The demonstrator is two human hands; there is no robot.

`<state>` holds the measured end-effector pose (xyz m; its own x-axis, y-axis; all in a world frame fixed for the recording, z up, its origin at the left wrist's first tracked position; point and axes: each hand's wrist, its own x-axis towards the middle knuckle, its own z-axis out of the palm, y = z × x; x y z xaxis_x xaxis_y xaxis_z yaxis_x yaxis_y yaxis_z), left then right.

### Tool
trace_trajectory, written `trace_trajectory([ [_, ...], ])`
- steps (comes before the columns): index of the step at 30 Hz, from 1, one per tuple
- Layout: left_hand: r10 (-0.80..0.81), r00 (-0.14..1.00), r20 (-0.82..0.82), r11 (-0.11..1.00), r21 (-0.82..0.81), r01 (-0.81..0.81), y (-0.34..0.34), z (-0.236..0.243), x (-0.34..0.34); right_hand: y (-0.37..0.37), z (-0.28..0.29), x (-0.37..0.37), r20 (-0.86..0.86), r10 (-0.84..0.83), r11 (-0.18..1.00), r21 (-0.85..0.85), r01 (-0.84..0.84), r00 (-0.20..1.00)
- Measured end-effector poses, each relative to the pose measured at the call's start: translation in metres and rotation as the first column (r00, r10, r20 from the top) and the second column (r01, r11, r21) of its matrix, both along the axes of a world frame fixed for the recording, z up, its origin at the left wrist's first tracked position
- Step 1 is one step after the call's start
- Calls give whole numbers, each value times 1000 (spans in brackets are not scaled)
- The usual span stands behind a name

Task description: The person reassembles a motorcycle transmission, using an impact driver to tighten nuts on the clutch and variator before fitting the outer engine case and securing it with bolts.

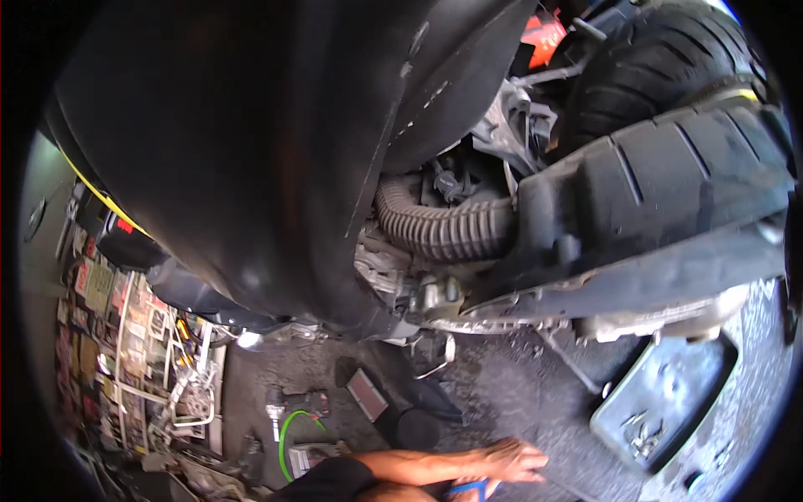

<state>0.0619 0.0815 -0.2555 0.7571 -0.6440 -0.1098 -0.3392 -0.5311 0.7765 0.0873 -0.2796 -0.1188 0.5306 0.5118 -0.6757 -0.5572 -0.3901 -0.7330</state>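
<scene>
One hand shows at the bottom middle, which I take to be my left hand (508, 460). Its bare forearm runs in from a dark sleeve at the lower left. The fingers lie stretched out flat and point right, just above the ground, with nothing gripped in them. A blue strap-like thing (468, 488) peeks out right under the hand; I cannot tell what it is. My right hand is out of sight. Above looms a scooter with a big black seat (251, 142), a ribbed black hose (443, 230) and a black side cover (661, 192).
The rear tyre (661, 58) is at the top right. A black tray (669, 393) with loose small parts lies on the asphalt at the right. A flat reddish filter element (368, 395), a green hose loop (288, 431) and racks of packaged goods (100, 326) are at the left.
</scene>
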Motion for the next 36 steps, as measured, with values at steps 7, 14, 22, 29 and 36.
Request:
trace_trajectory([
  [7,396,863,315,917,-179,-355,12,60,40,-16,-4,16,-20,0,997,-71,-2,1000],
  [14,629,485,607,606,7,-796,77,166,93,-11,-1,8,-3,133,971,-202,-131,991],
  [22,744,399,536,476,-8,-879,74,189,37,-11,13,-39,280,389,814,-551,-185,877],
  [29,779,589,216,573,137,-808,56,92,-8,-18,91,-102,347,123,822,-561,100,930],
  [36,556,818,148,795,193,-575,20,17,-61,-54,151,-184,468,96,623,-717,314,879],
])
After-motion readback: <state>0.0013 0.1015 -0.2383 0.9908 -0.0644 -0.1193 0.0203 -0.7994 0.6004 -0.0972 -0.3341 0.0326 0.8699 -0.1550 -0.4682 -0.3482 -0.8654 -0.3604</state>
